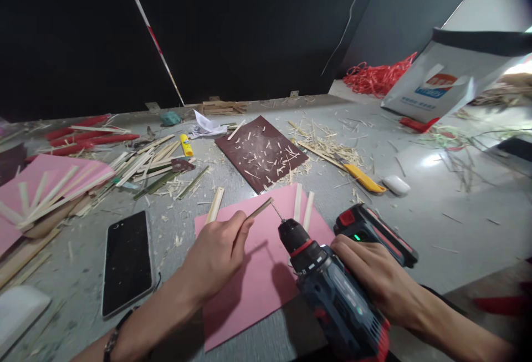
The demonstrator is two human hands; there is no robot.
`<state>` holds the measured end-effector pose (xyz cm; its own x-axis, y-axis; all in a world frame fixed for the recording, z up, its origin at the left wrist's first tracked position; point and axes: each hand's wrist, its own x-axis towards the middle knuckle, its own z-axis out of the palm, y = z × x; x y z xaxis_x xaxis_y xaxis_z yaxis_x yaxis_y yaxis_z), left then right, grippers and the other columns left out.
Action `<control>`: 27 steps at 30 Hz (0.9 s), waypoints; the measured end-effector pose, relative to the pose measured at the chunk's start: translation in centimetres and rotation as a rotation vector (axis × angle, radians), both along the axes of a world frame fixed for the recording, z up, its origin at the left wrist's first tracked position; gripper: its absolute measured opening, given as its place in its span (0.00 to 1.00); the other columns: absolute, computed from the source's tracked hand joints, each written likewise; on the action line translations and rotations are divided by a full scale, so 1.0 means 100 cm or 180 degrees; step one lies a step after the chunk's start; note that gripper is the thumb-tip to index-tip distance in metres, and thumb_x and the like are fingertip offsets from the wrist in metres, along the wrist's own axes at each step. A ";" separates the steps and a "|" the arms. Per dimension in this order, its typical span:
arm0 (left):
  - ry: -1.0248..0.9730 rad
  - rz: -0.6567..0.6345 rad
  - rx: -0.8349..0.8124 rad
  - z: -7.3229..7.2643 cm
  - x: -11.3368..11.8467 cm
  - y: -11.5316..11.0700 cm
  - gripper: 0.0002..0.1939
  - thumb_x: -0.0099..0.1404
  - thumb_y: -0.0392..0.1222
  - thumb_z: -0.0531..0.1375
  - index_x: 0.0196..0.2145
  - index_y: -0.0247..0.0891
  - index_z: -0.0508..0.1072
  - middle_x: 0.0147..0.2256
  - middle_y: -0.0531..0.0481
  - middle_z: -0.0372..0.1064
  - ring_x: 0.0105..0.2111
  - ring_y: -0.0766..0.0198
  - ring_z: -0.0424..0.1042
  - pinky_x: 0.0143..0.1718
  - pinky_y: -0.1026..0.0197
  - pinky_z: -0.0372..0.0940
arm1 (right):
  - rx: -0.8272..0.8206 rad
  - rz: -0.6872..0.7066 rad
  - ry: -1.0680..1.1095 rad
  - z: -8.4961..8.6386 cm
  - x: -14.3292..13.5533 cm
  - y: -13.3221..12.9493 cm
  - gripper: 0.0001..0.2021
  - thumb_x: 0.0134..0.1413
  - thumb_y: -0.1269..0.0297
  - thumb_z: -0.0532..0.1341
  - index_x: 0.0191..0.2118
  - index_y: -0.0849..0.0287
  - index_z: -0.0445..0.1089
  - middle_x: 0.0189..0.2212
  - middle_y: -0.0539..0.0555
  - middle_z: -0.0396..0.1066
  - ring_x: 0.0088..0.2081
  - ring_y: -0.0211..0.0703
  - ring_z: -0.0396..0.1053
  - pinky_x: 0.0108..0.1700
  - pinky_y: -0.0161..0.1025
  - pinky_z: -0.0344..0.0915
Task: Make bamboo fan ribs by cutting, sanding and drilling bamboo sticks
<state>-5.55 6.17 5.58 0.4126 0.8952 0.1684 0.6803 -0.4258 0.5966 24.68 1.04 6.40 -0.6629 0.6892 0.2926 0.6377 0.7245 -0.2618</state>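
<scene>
My left hand (222,245) pinches a thin bamboo strip (261,208) between thumb and fingers, its free end pointing up and right. My right hand (374,268) is wrapped round the grip of a dark blue and black cordless drill (332,290), held on its side with a green light showing near its base. The thin drill bit (276,210) points at the strip's free end; whether it touches or has entered the strip I cannot tell. Below both hands lies a sheet of pink paper (245,317), with two pale bamboo strips (308,211) at its far right edge and another strip (215,205) at its upper left.
A phone (127,259) lies left of my arm. Beyond the pink sheet are a brown board (261,154) covered in shavings, a yellow utility knife (363,178) and a glue stick (186,145). A pink fan shape with strips (45,195) sits left; a white bag (444,82) stands right.
</scene>
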 end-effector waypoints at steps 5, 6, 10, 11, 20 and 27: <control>-0.0018 -0.0036 0.0017 0.000 0.000 -0.002 0.17 0.79 0.45 0.46 0.31 0.42 0.62 0.21 0.57 0.59 0.20 0.65 0.59 0.26 0.58 0.50 | -0.0035 -0.0013 -0.0015 -0.001 0.001 -0.001 0.10 0.63 0.78 0.45 0.39 0.55 0.55 0.28 0.51 0.65 0.25 0.42 0.64 0.27 0.38 0.60; -0.0018 -0.0041 0.0025 0.000 0.000 -0.002 0.17 0.79 0.45 0.46 0.31 0.42 0.62 0.21 0.57 0.59 0.20 0.65 0.59 0.26 0.58 0.50 | -0.0041 -0.0009 -0.0014 -0.001 0.001 -0.001 0.10 0.63 0.78 0.45 0.39 0.55 0.55 0.28 0.51 0.65 0.25 0.42 0.64 0.27 0.38 0.60; -0.0001 -0.0063 0.0039 0.000 0.001 -0.004 0.17 0.79 0.45 0.46 0.32 0.41 0.63 0.21 0.57 0.61 0.20 0.65 0.61 0.26 0.58 0.51 | 0.0014 -0.0028 -0.0002 -0.001 0.000 -0.001 0.09 0.63 0.78 0.45 0.39 0.55 0.55 0.27 0.51 0.65 0.25 0.42 0.64 0.27 0.38 0.61; 0.0006 -0.0069 0.0041 0.000 0.001 -0.004 0.17 0.79 0.45 0.46 0.32 0.41 0.63 0.22 0.57 0.62 0.20 0.65 0.62 0.26 0.58 0.51 | 0.0030 -0.0034 0.0003 -0.001 0.000 -0.001 0.09 0.63 0.78 0.45 0.38 0.55 0.55 0.27 0.51 0.65 0.25 0.42 0.64 0.27 0.38 0.61; 0.0074 -0.0074 0.0199 0.000 0.001 -0.008 0.16 0.80 0.44 0.46 0.33 0.41 0.64 0.22 0.57 0.63 0.20 0.65 0.63 0.25 0.59 0.51 | 0.0041 -0.0041 0.0000 0.000 0.001 -0.003 0.10 0.64 0.78 0.45 0.39 0.55 0.55 0.28 0.50 0.65 0.25 0.41 0.64 0.28 0.37 0.62; 0.0161 -0.0080 0.0487 -0.002 0.003 -0.009 0.16 0.80 0.43 0.46 0.33 0.41 0.64 0.21 0.56 0.63 0.19 0.65 0.64 0.24 0.59 0.51 | 0.0085 -0.0047 0.0006 -0.002 0.001 -0.003 0.10 0.64 0.78 0.46 0.38 0.55 0.55 0.26 0.50 0.65 0.24 0.41 0.64 0.27 0.37 0.61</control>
